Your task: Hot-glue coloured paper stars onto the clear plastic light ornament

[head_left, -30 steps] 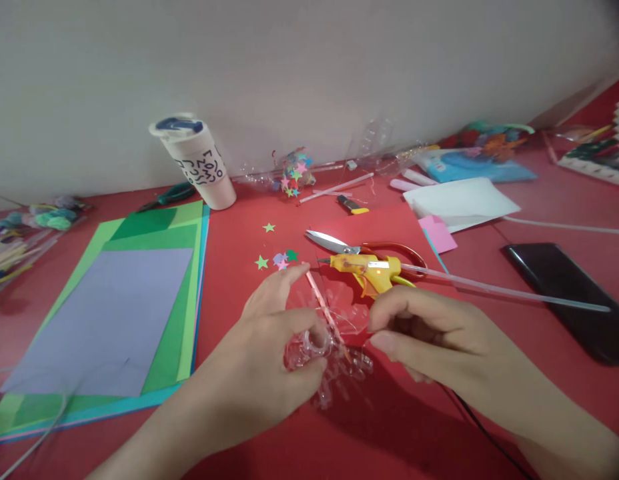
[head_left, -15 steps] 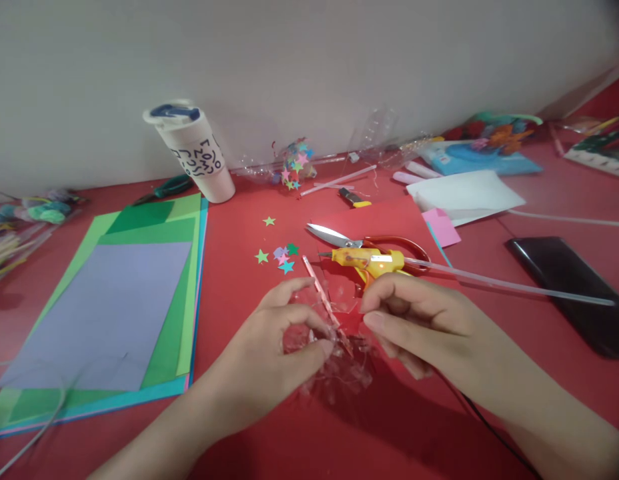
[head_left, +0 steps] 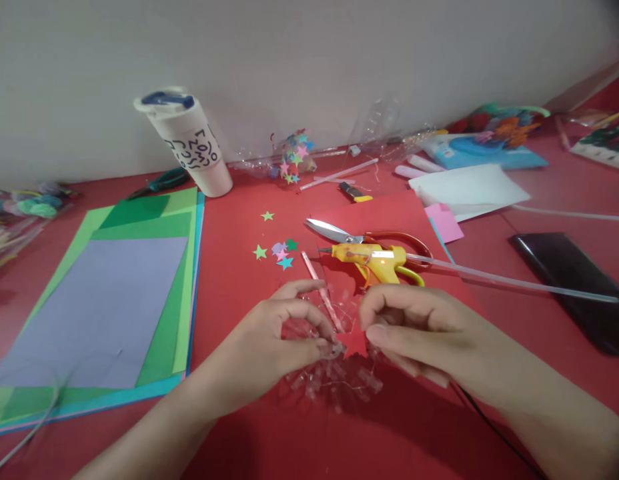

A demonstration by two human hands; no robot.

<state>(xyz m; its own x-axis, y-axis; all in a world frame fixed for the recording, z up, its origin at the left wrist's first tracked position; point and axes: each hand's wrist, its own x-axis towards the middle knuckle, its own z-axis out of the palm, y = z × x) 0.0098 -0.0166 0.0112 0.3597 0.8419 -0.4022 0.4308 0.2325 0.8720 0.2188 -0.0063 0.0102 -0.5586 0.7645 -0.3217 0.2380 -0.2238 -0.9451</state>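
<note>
Between thumb and fingers, my right hand (head_left: 419,333) pinches a red paper star (head_left: 354,342). My left hand (head_left: 284,333) closes on part of a clear plastic cluster (head_left: 334,383) of small pieces on thin wire, close beside the star. A pink patterned stick (head_left: 322,293) slants up behind the cluster; whether it is joined to it I cannot tell. Just beyond my right hand lies a yellow glue gun (head_left: 369,257) with a long clear glue stick (head_left: 514,280) in its back. Scissors (head_left: 339,233) with red handles lie behind it, and several small paper stars (head_left: 281,252) are to the left.
Coloured paper sheets (head_left: 104,300) are stacked at left, with a white tumbler (head_left: 194,147) and pliers (head_left: 162,181) behind. A box cutter (head_left: 354,193) and a star-covered ornament (head_left: 295,159) lie towards the wall. At right are a black phone (head_left: 569,287) and white paper (head_left: 474,190).
The red star, mostly hidden before, now shows plainly between my hands, held against the clear cluster. My right hand has lowered slightly. The camera view has shifted a little.
</note>
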